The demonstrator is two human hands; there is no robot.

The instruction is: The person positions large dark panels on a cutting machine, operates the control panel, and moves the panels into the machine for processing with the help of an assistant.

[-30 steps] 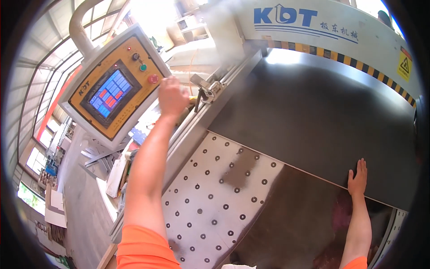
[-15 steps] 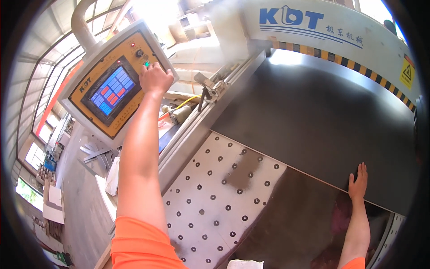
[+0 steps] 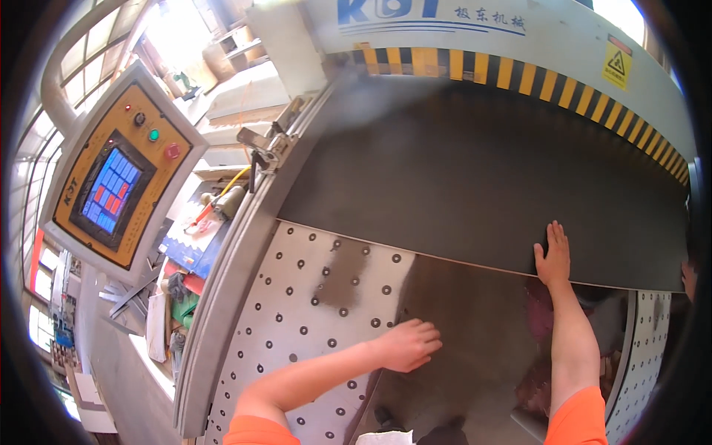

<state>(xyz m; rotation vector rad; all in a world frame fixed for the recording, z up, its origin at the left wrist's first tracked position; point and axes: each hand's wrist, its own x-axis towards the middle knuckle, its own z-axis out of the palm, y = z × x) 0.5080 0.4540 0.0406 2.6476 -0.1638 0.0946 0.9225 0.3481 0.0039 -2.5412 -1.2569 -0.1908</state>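
Note:
A large dark grey panel (image 3: 460, 178) lies across the machine, its near edge crossing the picture from left to right. Flat on the panel, close to that edge, rests my right hand (image 3: 553, 256), fingers extended and thumb spread. My left hand (image 3: 409, 346) is in the air, nearest to the white perforated table (image 3: 297, 326) and the gap beside it. Its fingers bend loosely and hold nothing. At the left hangs a control box (image 3: 122, 174) with a lit touch screen, a green button (image 3: 154, 135) and a red knob (image 3: 172, 151); neither hand touches it.
A beam with yellow-black stripes (image 3: 482, 68) spans the far side above the panel. A metal rail (image 3: 222, 311) with a clamp (image 3: 265, 148) runs along the left. Another person's hand (image 3: 690, 280) shows at the right edge. A second perforated table (image 3: 647, 334) stands right.
My left hand has left the control box's green button and come down over the gap. The view has swung rightward. My right hand is still flat on the panel near its edge.

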